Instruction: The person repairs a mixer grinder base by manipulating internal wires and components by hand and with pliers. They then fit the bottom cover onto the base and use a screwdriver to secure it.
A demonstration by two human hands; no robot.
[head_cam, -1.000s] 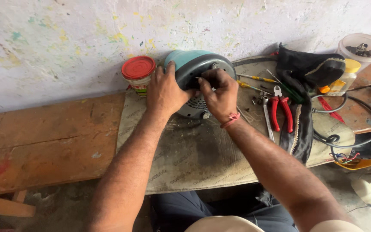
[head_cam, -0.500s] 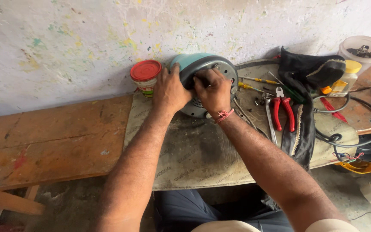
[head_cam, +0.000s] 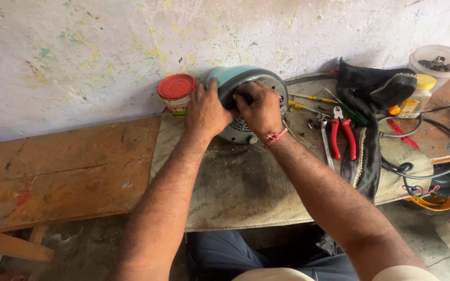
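A round appliance with a teal housing and grey vented back [head_cam: 240,78] lies on a grey mat [head_cam: 246,187] against the wall. My left hand [head_cam: 207,109] grips its left side. My right hand [head_cam: 259,106] is pressed on its grey back, fingers curled; whether they hold a small part is hidden. A red thread is tied at my right wrist.
A tin with a red lid [head_cam: 176,93] stands left of the appliance. Red-handled pliers [head_cam: 342,138], screwdrivers [head_cam: 308,101], a wrench, a black pouch [head_cam: 376,88], black cable [head_cam: 423,156], a yellow-capped bottle [head_cam: 415,99] and a plastic tub [head_cam: 436,62] lie right. Wooden bench [head_cam: 63,171] at left.
The view has shifted, so everything sits further right and lower in frame. Both hands stay on the appliance; the right hand's fingers have moved slightly across its back.
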